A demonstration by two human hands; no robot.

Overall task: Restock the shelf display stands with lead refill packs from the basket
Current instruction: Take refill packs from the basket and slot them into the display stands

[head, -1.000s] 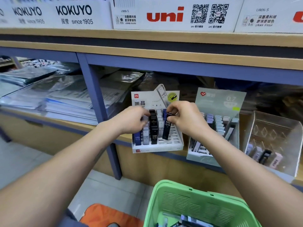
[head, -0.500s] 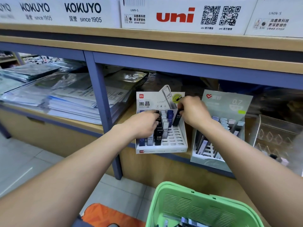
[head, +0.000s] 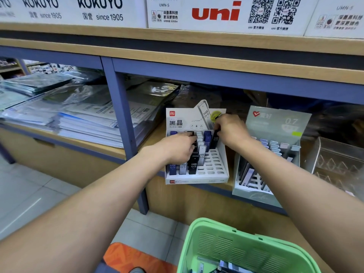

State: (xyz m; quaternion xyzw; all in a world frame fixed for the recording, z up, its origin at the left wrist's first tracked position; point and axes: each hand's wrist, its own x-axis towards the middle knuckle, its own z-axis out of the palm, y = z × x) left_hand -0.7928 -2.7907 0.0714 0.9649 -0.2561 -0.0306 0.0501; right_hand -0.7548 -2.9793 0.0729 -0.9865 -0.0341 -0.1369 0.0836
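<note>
Hands reach into the white stand (head: 214,170): right hand (head: 230,131) pinches one black pack (head: 215,140); left hand (head: 177,148), fingers curled, holds packs there.

Stacks of plastic-wrapped paper (head: 82,119) fill the left shelf bay. White brand boxes (head: 216,12) line the top shelf's front edge. An orange mat (head: 134,257) lies on the tiled floor (head: 29,194).

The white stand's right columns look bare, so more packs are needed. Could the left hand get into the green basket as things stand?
Probably yes: the green basket sits open-topped below the arms, but the left hand rests on packs in the white stand.
</note>
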